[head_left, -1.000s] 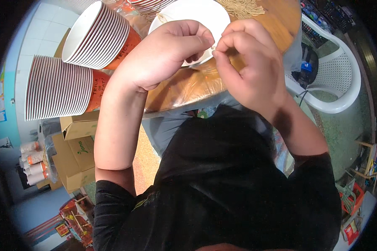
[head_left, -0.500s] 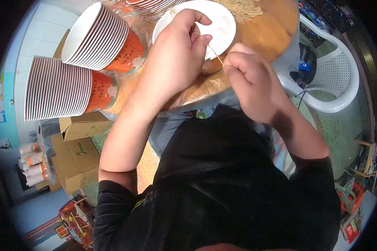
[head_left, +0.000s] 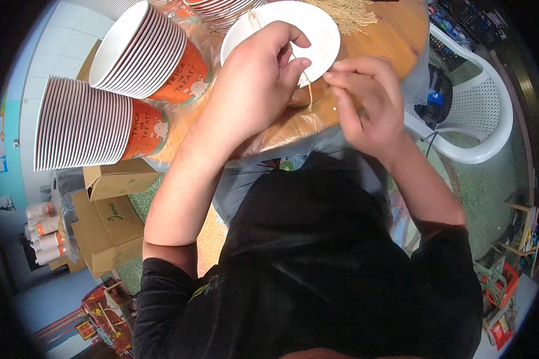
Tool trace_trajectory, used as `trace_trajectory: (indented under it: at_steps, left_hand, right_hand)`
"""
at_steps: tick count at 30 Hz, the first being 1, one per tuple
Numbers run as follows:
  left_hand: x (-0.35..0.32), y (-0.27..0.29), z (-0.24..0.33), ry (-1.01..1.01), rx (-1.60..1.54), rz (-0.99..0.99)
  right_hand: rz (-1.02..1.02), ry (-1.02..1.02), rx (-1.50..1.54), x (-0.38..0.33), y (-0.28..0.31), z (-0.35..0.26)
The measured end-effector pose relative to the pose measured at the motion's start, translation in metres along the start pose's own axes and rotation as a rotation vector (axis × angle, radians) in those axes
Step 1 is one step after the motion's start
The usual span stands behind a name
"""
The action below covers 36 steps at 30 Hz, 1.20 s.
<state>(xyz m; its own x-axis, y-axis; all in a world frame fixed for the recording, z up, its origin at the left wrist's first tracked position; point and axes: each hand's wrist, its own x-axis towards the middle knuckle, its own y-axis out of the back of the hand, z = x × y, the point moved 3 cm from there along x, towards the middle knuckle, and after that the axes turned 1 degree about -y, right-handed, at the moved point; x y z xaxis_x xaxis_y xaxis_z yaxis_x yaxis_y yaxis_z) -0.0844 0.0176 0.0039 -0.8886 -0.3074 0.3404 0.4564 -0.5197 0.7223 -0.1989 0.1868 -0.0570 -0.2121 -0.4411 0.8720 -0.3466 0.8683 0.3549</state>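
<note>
At the table's near edge, a beige cord [head_left: 309,99] runs out from under my left hand [head_left: 260,81] and its end hangs loose. My left hand is closed, its thumb and curled fingers around the cord. It lies over a round white bowl-like piece [head_left: 322,33], whose underside I cannot see. Another stretch of cord shows at that piece's far left rim. Just right of the loose end, my right hand [head_left: 371,99] is open, thumb and fingers apart, with nothing visible in them.
Two nested stacks of orange paper cups, one upper [head_left: 141,54] and one lower [head_left: 90,125], lean at the left. A cord bundle [head_left: 350,15] lies on the wooden table [head_left: 395,36]. Cardboard boxes [head_left: 111,227] stand below left; a white plastic chair [head_left: 491,113] is at right.
The right hand has let go of the cord end and moved slightly right, its fingers spreading. The cord, taut before, now hangs loose. The left hand has barely moved.
</note>
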Motion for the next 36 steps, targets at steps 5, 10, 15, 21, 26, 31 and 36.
trace_trajectory:
  at_steps: [5,10,15,21,26,31,36]
  left_hand:
    - [0.002,-0.001,0.002,-0.004,-0.037,-0.025]
    - [0.003,0.002,0.001,0.02,-0.013,0.005]
    - [-0.001,0.0,-0.002,-0.049,-0.015,0.12]
    - [-0.006,-0.003,-0.009,-0.141,-0.193,0.279]
    - [-0.014,-0.003,-0.006,-0.205,-0.402,0.443]
    - [-0.011,0.006,0.006,-0.412,-0.16,0.474]
    - [-0.005,0.012,0.018,-0.574,0.068,0.356]
  right_hand:
    - [-0.032,0.198,-0.041,0.016,-0.007,0.001]
    - [-0.166,0.085,0.092,0.019,-0.005,-0.003]
    - [-0.11,-0.354,0.377,0.01,-0.011,-0.009]
    - [-0.139,-0.916,0.655,0.026,-0.011,-0.008]
    - [-0.218,-0.871,0.645,0.04,-0.005,0.001]
    - [-0.381,-0.843,0.549,0.048,-0.005,-0.001]
    - [-0.434,-0.897,0.502,0.058,0.002,-0.007]
